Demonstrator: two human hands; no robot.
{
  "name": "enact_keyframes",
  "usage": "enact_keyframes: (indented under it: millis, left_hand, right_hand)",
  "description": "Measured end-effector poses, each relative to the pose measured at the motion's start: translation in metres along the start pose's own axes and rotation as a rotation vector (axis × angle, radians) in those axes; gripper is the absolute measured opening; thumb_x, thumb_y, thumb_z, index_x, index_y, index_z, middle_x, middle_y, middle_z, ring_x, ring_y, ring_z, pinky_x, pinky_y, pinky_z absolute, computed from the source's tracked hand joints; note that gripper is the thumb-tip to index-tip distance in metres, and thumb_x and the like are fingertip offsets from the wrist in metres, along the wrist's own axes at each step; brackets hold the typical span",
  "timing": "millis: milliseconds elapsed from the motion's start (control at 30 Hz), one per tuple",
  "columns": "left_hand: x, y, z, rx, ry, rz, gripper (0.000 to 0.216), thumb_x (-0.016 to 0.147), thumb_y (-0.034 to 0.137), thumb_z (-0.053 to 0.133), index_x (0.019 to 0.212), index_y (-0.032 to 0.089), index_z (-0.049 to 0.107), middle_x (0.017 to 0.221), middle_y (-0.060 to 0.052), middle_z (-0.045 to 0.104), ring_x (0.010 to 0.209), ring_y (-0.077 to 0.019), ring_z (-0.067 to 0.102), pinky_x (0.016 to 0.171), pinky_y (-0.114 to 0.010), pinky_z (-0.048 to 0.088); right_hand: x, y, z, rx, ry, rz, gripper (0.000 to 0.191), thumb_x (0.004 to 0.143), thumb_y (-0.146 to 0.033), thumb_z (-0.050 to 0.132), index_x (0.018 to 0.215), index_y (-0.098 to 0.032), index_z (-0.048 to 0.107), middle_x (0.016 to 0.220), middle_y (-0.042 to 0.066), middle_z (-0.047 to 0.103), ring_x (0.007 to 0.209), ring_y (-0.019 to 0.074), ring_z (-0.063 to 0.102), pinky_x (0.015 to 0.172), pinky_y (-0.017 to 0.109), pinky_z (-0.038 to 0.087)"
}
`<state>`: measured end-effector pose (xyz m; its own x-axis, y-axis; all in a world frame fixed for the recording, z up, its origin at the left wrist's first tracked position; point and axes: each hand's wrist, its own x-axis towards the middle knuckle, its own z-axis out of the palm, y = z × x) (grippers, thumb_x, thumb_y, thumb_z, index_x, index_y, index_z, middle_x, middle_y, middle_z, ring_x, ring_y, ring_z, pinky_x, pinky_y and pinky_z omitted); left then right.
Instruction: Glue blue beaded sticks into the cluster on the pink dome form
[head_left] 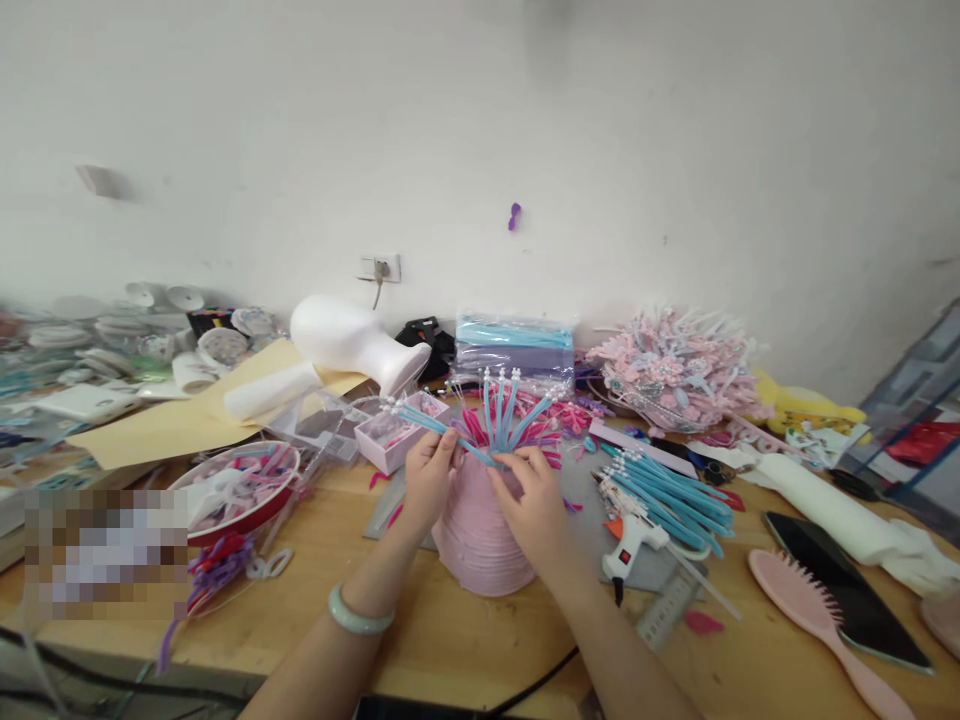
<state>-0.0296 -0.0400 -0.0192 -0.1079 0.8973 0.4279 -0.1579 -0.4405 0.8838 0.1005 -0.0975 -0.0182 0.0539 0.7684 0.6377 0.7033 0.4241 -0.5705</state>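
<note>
In front of me stands a pink ribbed dome (484,535) on the table, with blue pipe-cleaner stems (504,412) fanning up from its top, each tipped with white beads. My left hand (431,475), a pale green bangle on its wrist, pinches a blue stem (427,420) that slants up to the left. My right hand (534,495) is closed with its fingertips at the base of the stems, on the dome's top edge; they press on the stem's lower end. The exact contact under the right fingers is hidden.
Right of the dome lie a bundle of blue stems (675,490), a white glue gun (630,545), a ruler (664,610), a pink hairbrush (799,590) and a black tablet (862,600). To the left are a red-and-white bowl (247,525), a pink box (386,452) and a white foam head (337,335).
</note>
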Motion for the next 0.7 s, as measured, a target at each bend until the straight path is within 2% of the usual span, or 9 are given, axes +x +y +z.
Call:
enact_keyframes:
  millis: [133, 233, 400, 600, 700]
  left_hand:
    - [-0.0021, 0.0026, -0.0011, 0.146, -0.073, 0.023, 0.042, 0.078, 0.042, 0.051, 0.046, 0.017, 0.040, 0.044, 0.004, 0.039, 0.046, -0.0086, 0.034, 0.049, -0.022, 0.030]
    - [-0.0030, 0.0056, 0.0002, 0.153, -0.094, 0.015, 0.040, 0.076, 0.042, 0.053, 0.046, 0.018, 0.042, 0.043, 0.004, 0.039, 0.044, -0.0089, 0.034, 0.047, -0.022, 0.030]
    - [-0.0032, 0.0020, 0.0018, 0.089, -0.118, -0.032, 0.032, 0.075, 0.044, 0.053, 0.061, 0.016, 0.058, 0.046, 0.004, 0.044, 0.044, -0.0092, 0.037, 0.044, -0.021, 0.030]
    - [-0.0047, 0.0027, 0.0038, 0.047, -0.189, 0.008, 0.017, 0.073, 0.032, 0.058, 0.078, 0.016, 0.063, 0.075, -0.002, 0.063, 0.071, -0.0142, 0.056, 0.066, -0.023, 0.043]
    - [-0.0053, 0.0068, 0.0044, 0.053, -0.201, 0.001, 0.018, 0.074, 0.029, 0.056, 0.085, 0.017, 0.064, 0.078, -0.003, 0.064, 0.070, -0.0141, 0.055, 0.065, -0.023, 0.042]
  right_hand:
    - [-0.0023, -0.0016, 0.0020, 0.025, -0.016, -0.005, 0.018, 0.085, -0.026, 0.047, 0.083, -0.019, 0.063, 0.083, 0.004, 0.057, 0.081, 0.0160, 0.053, 0.076, 0.029, 0.041]
    - [-0.0024, -0.0028, 0.0015, 0.001, -0.026, -0.013, 0.015, 0.083, -0.026, 0.050, 0.082, -0.019, 0.063, 0.081, 0.004, 0.058, 0.080, 0.0162, 0.053, 0.075, 0.029, 0.041]
    - [-0.0023, -0.0055, 0.0013, -0.082, -0.073, -0.020, 0.011, 0.080, -0.022, 0.055, 0.073, -0.018, 0.062, 0.074, 0.002, 0.058, 0.076, 0.0158, 0.052, 0.072, 0.029, 0.039]
    - [-0.0053, -0.0052, 0.0037, -0.077, -0.056, 0.027, 0.014, 0.079, -0.019, 0.056, 0.065, -0.018, 0.057, 0.069, 0.001, 0.057, 0.071, 0.0153, 0.052, 0.067, 0.027, 0.039]
    - [-0.0066, -0.0045, 0.0049, -0.077, -0.038, 0.019, 0.016, 0.079, -0.020, 0.055, 0.063, -0.018, 0.056, 0.068, 0.001, 0.057, 0.069, 0.0150, 0.051, 0.066, 0.027, 0.038]
